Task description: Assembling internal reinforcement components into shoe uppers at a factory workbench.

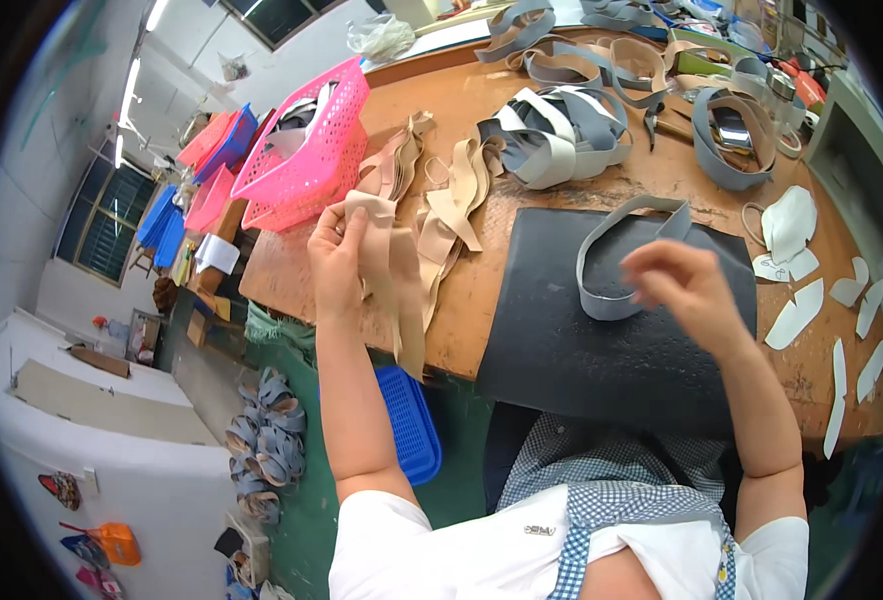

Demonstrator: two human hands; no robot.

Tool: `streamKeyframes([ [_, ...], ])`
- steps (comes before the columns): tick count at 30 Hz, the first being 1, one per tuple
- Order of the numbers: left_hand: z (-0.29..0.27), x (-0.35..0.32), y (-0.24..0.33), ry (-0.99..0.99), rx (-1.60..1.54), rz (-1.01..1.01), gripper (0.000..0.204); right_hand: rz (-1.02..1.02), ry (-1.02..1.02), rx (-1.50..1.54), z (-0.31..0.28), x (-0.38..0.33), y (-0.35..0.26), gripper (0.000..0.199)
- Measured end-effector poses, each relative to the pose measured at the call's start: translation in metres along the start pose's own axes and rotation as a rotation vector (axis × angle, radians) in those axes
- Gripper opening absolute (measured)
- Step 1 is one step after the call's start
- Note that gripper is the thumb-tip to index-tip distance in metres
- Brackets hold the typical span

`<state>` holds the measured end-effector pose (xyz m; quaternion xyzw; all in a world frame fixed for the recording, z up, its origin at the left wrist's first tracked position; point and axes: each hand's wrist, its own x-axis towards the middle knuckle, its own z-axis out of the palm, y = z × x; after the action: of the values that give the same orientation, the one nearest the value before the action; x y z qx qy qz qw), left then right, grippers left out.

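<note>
Over the table's left front edge, my left hand (pixel 336 238) is closed on a beige strip (pixel 375 255), whose pieces hang down below the fingers. Several more beige strips (pixel 454 200) lie in loose bundles just beyond it. My right hand (pixel 690 288) hovers at the right of a black mat (pixel 552 335), fingers loosely bent and apart, nothing visible in them. Beside its fingertips a grey-blue strip (pixel 602 303) stands on edge in an open loop on the mat. Whether the fingertips touch that loop cannot be made out.
Pink baskets (pixel 307 160) holding strips stand at the table's left edge. Behind the mat sits a heap of grey and white strips (pixel 562 135). Coiled strips (pixel 730 180), tools and a jar crowd the back right. White cut pieces (pixel 797 312) lie at right. A blue basket (pixel 409 425) is below.
</note>
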<state>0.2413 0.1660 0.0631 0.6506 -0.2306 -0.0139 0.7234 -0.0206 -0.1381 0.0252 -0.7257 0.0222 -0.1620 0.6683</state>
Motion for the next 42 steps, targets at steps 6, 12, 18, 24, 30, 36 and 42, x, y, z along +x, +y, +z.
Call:
streamKeyframes([
  [6, 0.061, -0.017, 0.018, -0.175, -0.029, -0.087, 0.013, 0.171, -0.164, 0.124, 0.076, 0.047, 0.011, 0.030],
  [12, 0.074, -0.011, 0.009, -0.243, -0.142, -0.175, 0.016, 0.370, -0.160, -0.026, 0.114, 0.105, 0.047, 0.047],
  [18, 0.063, 0.016, 0.037, -0.222, -0.289, -0.284, 0.016, 0.233, 0.048, -0.102, 0.127, 0.108, 0.056, 0.035],
  [24, 0.074, 0.009, 0.034, -0.206, -0.316, -0.342, 0.016, -0.272, 0.478, -0.491, 0.130, 0.093, 0.034, 0.026],
  [30, 0.089, -0.004, 0.028, -0.249, -0.314, -0.357, 0.015, -0.226, 0.344, -0.563, 0.132, 0.061, 0.035, 0.034],
  [36, 0.088, -0.002, 0.032, -0.307, -0.307, -0.346, 0.018, 0.012, 0.300, -0.251, 0.114, 0.075, 0.043, 0.028],
  [42, 0.013, 0.083, 0.058, -0.034, -0.621, -0.190, 0.016, 0.461, -0.160, 0.401, 0.077, 0.014, 0.032, 0.025],
])
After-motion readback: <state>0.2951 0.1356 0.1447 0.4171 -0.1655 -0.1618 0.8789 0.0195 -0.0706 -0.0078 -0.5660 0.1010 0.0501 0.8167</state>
